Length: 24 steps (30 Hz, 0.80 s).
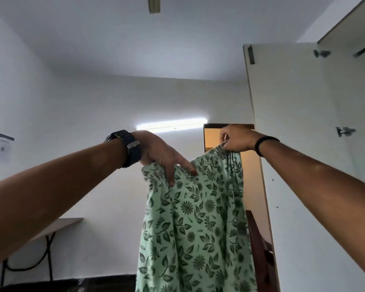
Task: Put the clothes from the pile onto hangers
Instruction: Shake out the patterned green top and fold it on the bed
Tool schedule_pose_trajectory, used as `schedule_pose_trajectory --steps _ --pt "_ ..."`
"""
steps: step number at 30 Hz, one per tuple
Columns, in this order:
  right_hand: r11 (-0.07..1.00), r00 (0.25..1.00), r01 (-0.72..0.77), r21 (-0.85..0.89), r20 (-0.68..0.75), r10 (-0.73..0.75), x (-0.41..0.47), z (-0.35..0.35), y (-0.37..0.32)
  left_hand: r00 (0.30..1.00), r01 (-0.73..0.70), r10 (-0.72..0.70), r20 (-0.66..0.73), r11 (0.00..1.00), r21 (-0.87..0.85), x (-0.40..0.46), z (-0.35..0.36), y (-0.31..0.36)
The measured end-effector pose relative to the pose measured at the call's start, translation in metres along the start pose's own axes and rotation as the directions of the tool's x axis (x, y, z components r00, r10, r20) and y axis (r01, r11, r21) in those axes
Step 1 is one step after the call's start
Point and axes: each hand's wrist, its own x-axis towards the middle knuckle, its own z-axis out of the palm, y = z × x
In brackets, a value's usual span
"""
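A light green garment [196, 224] printed with dark green leaves and flowers hangs in front of me, held up high by its top edge. My left hand [162, 154] grips the left top corner, fingers pointing down over the cloth; a black watch is on that wrist. My right hand [236, 138] pinches the right top corner, which is bunched in its fingers; a black band circles that wrist. No hanger and no pile are in view.
An open white wardrobe door [282, 123] stands right of the garment, with hinges on its inner side. A doorway [211, 135] shows behind my right hand. A wall-mounted desk [57, 224] with black legs is at the lower left. A tube light [173, 124] glows on the far wall.
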Motion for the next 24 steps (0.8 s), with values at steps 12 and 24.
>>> schedule_pose_trajectory --steps 12,24 --pt "0.768 0.985 0.165 0.619 -0.060 -0.163 -0.013 0.006 -0.065 0.875 -0.248 -0.178 -0.450 0.633 -0.733 0.018 -0.028 -0.010" --pt "0.671 0.979 -0.144 0.727 0.204 -0.011 -0.008 0.024 -0.071 0.675 -0.614 -0.169 -0.719 0.413 -0.673 -0.006 -0.059 0.015"
